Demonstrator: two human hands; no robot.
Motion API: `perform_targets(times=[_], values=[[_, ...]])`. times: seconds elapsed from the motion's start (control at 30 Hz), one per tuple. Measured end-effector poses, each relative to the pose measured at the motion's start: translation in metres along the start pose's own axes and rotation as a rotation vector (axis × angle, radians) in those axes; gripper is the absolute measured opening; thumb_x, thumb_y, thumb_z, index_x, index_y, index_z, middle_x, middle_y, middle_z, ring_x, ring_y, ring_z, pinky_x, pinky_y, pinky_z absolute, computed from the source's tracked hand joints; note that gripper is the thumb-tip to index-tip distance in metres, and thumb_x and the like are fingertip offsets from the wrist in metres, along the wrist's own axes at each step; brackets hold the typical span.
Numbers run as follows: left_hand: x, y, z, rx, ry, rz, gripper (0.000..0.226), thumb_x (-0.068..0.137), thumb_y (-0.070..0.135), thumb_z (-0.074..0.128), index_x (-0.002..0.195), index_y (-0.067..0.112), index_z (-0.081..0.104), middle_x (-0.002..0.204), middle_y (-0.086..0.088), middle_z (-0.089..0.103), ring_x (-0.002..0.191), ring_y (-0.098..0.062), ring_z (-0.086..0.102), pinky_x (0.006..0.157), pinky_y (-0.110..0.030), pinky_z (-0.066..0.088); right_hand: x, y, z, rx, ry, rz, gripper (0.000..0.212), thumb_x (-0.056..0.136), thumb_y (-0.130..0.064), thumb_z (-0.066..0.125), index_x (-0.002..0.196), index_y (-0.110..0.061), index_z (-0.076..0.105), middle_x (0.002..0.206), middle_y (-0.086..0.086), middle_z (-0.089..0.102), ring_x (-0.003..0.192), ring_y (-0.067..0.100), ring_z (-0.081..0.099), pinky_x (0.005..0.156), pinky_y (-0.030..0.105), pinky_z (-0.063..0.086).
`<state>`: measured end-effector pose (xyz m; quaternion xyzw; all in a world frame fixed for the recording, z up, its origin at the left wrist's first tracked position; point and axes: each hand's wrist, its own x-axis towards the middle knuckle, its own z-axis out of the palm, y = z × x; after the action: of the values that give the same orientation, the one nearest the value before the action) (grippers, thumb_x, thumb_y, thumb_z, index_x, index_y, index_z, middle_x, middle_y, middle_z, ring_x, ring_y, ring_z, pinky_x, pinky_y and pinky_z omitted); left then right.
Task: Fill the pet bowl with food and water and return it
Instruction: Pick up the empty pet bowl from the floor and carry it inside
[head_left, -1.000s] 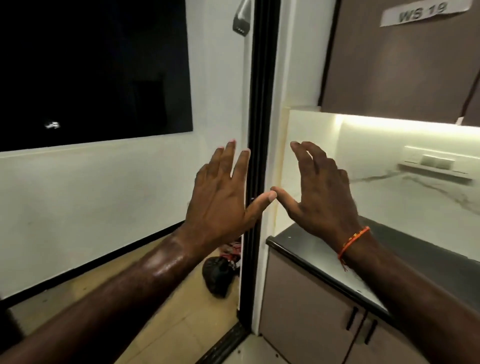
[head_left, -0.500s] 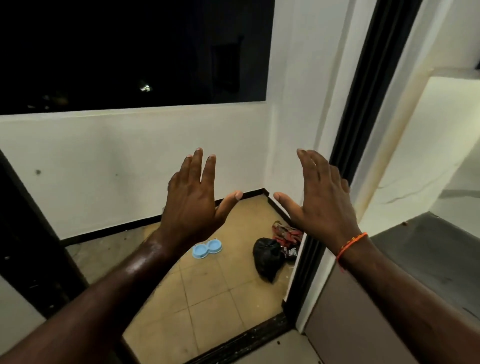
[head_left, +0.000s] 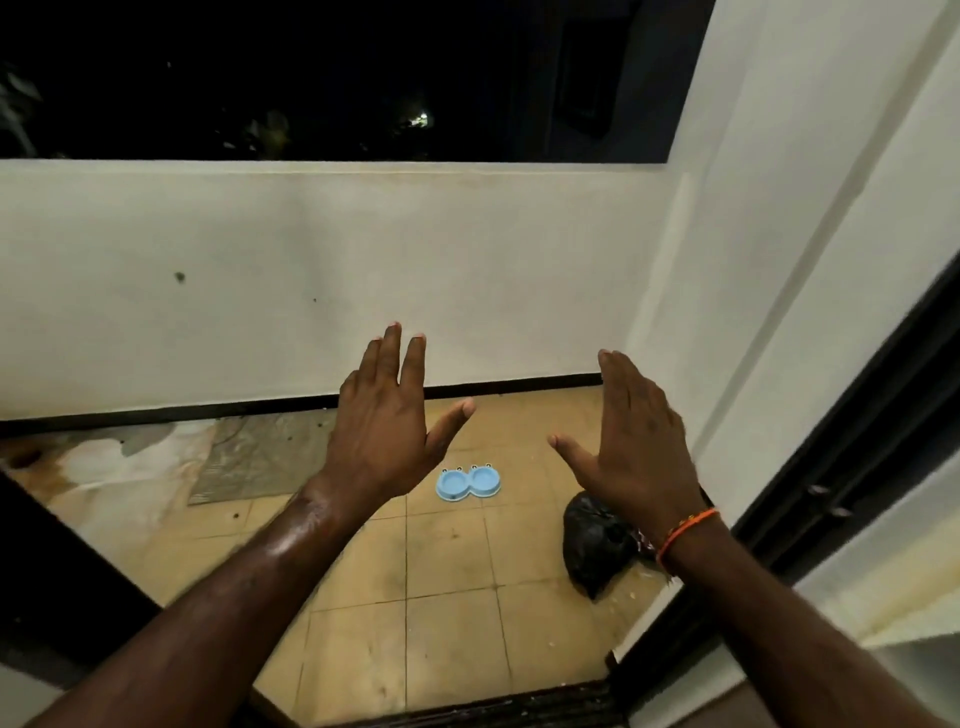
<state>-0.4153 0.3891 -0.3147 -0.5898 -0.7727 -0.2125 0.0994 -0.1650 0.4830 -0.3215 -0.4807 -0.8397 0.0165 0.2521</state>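
Observation:
A light blue double pet bowl (head_left: 468, 483) lies on the tan tiled balcony floor, near the low white wall. Both its cups look empty from here. My left hand (head_left: 387, 423) is raised in front of me, palm away, fingers spread, holding nothing. My right hand (head_left: 636, 441), with an orange thread on the wrist, is held up the same way to the right. The bowl shows in the gap between the two hands, well beyond them on the floor.
A black plastic bag (head_left: 597, 543) sits on the floor at the right by the dark sliding-door frame (head_left: 810, 499). A grey mat (head_left: 260, 457) and a white sheet (head_left: 124, 467) lie at the left. The black door track (head_left: 467, 709) crosses the threshold below.
The view has swung left from the kitchen counter to the balcony. The bowl has come into sight and now lies between my raised hands, which have spread a little apart.

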Motion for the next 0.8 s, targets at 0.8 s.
perform_targets(times=[0.8], values=[[0.272,-0.141,0.274,-0.03,-0.324,-0.16,0.095,0.095,0.078,0.027,0.163,0.013,0.014,0.172,-0.014,0.004,0.159,-0.032,0.008,0.122,-0.052,0.027,0.311,0.063,0.302,0.001,-0.402,0.002,0.101,0.089,-0.057,0.066,0.162,-0.018,0.01,0.17,0.006,0.017,0.154,0.026,0.022,0.122,0.045,0.031]])
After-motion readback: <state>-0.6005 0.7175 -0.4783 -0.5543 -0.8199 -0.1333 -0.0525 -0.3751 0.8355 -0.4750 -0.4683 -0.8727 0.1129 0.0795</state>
